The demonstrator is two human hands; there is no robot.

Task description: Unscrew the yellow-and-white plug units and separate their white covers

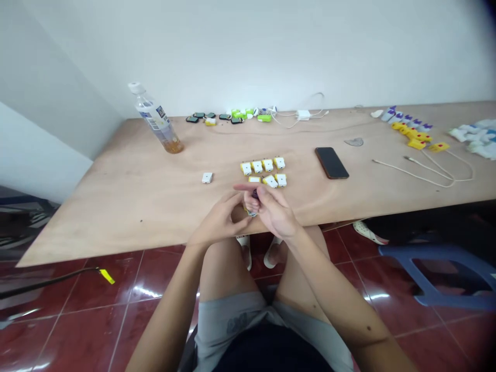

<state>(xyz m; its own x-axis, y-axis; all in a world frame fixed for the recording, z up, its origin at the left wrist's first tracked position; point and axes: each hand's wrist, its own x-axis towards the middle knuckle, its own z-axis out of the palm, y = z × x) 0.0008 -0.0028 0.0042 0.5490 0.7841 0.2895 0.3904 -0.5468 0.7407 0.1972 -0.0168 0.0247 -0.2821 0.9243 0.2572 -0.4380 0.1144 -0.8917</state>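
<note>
At six o'clock on the beige wooden surface [116, 206], the left hand [222, 217] pinches a small white-and-yellow plastic block [252, 213], likely steadying it, while the right hand [276, 209] grips a dark-handled tool [254, 194] close by.

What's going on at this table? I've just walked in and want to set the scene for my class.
Someone sits at a wooden table, both hands near its front edge. The right hand grips a small dark object, mostly hidden. The left hand curls beside a small part; whether it grips it is unclear. Just beyond, seven white-and-yellow pieces sit in two rows, with a lone white piece off to the left.
</note>
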